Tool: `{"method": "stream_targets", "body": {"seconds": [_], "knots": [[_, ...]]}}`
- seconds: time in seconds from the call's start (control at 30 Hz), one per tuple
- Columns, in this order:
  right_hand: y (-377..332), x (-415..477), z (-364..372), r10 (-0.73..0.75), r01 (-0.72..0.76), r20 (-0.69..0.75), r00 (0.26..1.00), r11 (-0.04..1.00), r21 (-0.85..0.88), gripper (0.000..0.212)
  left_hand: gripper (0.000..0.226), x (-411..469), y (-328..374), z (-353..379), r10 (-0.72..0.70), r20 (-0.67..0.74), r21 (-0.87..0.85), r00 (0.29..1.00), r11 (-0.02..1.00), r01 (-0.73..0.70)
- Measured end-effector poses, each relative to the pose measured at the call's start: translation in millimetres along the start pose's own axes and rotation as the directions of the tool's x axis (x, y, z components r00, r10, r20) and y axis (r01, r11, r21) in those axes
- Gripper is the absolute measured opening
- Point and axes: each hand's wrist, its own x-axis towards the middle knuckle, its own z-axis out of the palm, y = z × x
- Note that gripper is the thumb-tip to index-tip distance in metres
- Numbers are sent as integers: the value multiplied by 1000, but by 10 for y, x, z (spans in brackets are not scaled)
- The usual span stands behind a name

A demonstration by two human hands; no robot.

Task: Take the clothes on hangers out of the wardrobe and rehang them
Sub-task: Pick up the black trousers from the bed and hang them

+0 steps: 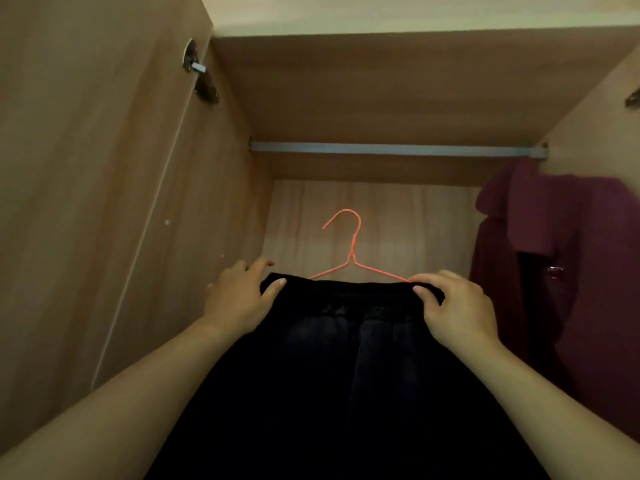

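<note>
Both hands clamped on the black garment waistband: left hand, right hand. Orange wire hanger hook sits centred between them, below the rail; rail runs left-right above, so lift straight up.

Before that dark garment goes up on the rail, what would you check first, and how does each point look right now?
1. Left hand grips the black garment: ok.
2. Right hand grips the other end: ok.
3. Orange hanger hook upright and free: ok.
4. Hook on the rail: not ok, it is below it.
5. Bare rail left of the maroon coat: ok.
6. Garment seated securely on the hanger: cannot tell.
</note>
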Motion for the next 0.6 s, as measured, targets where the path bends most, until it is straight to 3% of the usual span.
{"method": "stream_targets", "body": {"seconds": [0.2, 0.3, 0.37, 0.6], "knots": [[-93, 775, 572, -13, 4, -41, 999, 978, -209, 19, 60, 732, -542, 320, 33, -9, 178, 999, 983, -31], [-223, 1260, 712, -47, 21, -81, 996, 958, -287, 20, 65, 1116, -831, 436, 96, -114, 360, 989, 932, -49], [-332, 1593, 776, -66, 27, -116, 991, 950, -310, 21, 69, 1368, -954, 452, 182, -190, 375, 965, 922, -101], [-689, 2385, 1157, -71, 18, -152, 986, 946, -325, 22, 57, 1846, -1194, 322, 341, -302, 540, 890, 831, -135]]}}
